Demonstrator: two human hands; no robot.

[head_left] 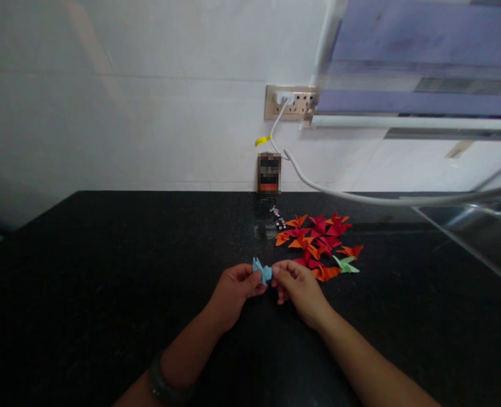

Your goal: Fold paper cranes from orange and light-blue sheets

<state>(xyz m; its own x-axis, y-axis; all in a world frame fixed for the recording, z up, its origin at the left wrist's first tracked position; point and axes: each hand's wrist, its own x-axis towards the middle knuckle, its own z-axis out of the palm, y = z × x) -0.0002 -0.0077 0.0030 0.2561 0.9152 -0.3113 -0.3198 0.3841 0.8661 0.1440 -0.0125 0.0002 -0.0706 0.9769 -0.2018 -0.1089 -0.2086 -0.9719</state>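
Note:
A small light-blue folded paper figure [262, 271] is held just above the black countertop [106, 271]. My left hand [234, 291] pinches its left side with thumb and fingers closed. My right hand [299, 288] pinches its right side, fingers curled. Both hands meet at the figure near the middle of the counter. Just behind my right hand lies a pile of several folded paper figures [318, 237] in red and orange, with one green figure [346, 264] at its right edge.
A phone-like object [269, 174] leans against the white tiled wall at the counter's back. A white cable [339, 192] runs from a wall socket [290, 103] to the right. A sink [479, 226] is at the far right. A dark band circles my left wrist [162, 384].

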